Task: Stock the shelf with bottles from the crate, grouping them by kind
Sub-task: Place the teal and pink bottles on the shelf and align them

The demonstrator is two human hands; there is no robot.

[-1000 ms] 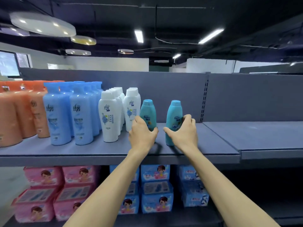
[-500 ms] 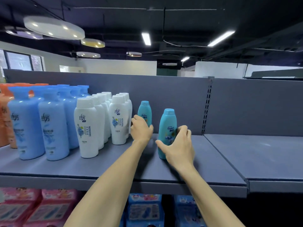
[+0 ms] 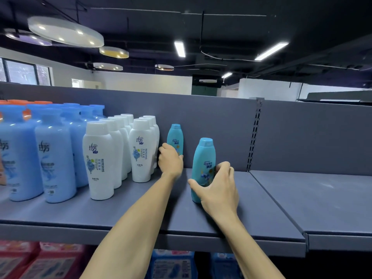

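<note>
Standing upright: both teal bottles [image 3: 203, 168], caps up.

Your left hand [image 3: 170, 161] wraps a teal bottle [image 3: 175, 138] with white lettering; your right hand [image 3: 218, 187] wraps a second teal bottle [image 3: 203, 158] printed with blue flowers. Beside them, white bottles [image 3: 120, 154] carry blue floral labels, then pale blue bottles [image 3: 46, 150], all on a slate-grey shelf [image 3: 141, 208].

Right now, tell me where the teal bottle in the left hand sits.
In the head view, the rear teal bottle stands upright by the shelf's back panel, right of the white bottles, with the left hand around its lower part.
</note>
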